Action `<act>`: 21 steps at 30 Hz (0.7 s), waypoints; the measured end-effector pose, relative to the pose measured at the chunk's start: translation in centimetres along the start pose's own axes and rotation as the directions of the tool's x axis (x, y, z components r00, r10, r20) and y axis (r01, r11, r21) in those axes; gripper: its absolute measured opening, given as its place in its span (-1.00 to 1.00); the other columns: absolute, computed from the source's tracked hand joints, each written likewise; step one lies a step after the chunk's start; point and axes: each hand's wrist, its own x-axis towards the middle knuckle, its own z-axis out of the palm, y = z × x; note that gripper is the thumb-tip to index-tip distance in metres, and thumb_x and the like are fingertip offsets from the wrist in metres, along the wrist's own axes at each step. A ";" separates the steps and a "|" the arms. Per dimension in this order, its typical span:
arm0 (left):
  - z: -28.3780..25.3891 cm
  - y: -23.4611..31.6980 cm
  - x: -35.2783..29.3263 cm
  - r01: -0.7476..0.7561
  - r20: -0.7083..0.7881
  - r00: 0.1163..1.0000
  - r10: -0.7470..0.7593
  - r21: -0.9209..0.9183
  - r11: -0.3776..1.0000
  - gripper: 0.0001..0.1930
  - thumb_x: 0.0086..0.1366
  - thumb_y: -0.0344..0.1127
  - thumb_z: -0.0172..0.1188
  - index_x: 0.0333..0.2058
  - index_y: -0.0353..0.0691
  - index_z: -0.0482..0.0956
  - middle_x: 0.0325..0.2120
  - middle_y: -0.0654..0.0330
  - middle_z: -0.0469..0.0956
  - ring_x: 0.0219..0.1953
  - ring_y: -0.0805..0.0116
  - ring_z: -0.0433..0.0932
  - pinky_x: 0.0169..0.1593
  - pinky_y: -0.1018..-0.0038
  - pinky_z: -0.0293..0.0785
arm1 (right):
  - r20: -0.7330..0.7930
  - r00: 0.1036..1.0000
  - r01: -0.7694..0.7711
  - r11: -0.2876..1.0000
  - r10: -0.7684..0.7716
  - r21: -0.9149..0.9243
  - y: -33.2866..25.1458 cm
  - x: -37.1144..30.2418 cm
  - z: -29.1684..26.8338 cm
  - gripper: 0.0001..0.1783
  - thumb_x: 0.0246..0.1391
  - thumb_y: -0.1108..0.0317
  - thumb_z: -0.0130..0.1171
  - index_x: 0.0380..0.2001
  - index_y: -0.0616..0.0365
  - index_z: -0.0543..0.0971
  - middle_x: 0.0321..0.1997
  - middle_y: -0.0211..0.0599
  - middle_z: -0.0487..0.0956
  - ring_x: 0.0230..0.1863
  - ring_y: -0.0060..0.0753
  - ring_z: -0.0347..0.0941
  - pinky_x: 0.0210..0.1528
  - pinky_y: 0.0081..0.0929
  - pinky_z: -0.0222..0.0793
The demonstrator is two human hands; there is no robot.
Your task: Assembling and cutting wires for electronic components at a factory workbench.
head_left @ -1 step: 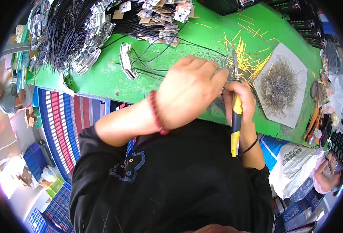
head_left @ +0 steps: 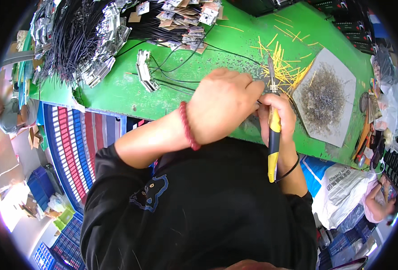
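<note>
While the yellow-and-black tool [head_left: 274,135] is gripped by the right hand's [head_left: 288,114] fingers, wire work seems underway; what the left hand's [head_left: 223,105] hidden fingers pinch cannot be told. At its ten o'clock, black wires [head_left: 181,81] trail from the silver part [head_left: 143,72]; steadiness seems needed next.

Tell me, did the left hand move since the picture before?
Yes, a little: the left hand has shifted to the right, farther from the silvery part lying on the green table.
</note>
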 end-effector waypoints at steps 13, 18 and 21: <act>3.1 -0.4 -0.6 -0.002 -0.025 1.000 -0.007 -0.332 0.943 -0.90 0.18 -0.44 0.22 -0.31 -0.26 0.61 -0.36 0.07 0.61 -0.30 0.04 0.60 -0.24 0.29 0.54 | -0.052 0.959 -0.276 0.959 0.280 0.071 0.2 -2.2 -3.2 -0.63 0.00 0.69 0.24 -0.10 0.19 0.52 -0.37 -0.31 0.61 -0.33 -0.56 0.58 -0.24 -0.59 0.48; 4.0 0.2 -0.4 0.158 0.181 0.977 -0.116 -0.244 0.957 -0.91 0.15 -0.42 0.25 -0.34 -0.20 0.62 -0.39 0.13 0.58 -0.36 0.07 0.57 -0.32 0.26 0.51 | -0.109 0.974 -0.182 0.974 0.197 0.134 1.0 -1.4 -1.7 -0.64 0.01 0.75 0.17 -0.11 0.22 0.51 -0.28 -0.24 0.66 -0.28 -0.49 0.59 -0.18 -0.57 0.49; 4.5 -0.2 -0.6 0.091 0.022 0.996 -0.088 -0.161 0.983 -0.91 0.13 -0.43 0.26 -0.34 -0.18 0.63 -0.44 0.16 0.55 -0.40 0.10 0.56 -0.37 0.28 0.49 | -0.192 0.944 -0.231 0.952 0.269 0.202 1.4 -2.6 -3.1 -0.59 0.08 0.64 0.20 0.02 0.25 0.40 -0.24 -0.15 0.66 -0.21 -0.43 0.61 -0.10 -0.47 0.50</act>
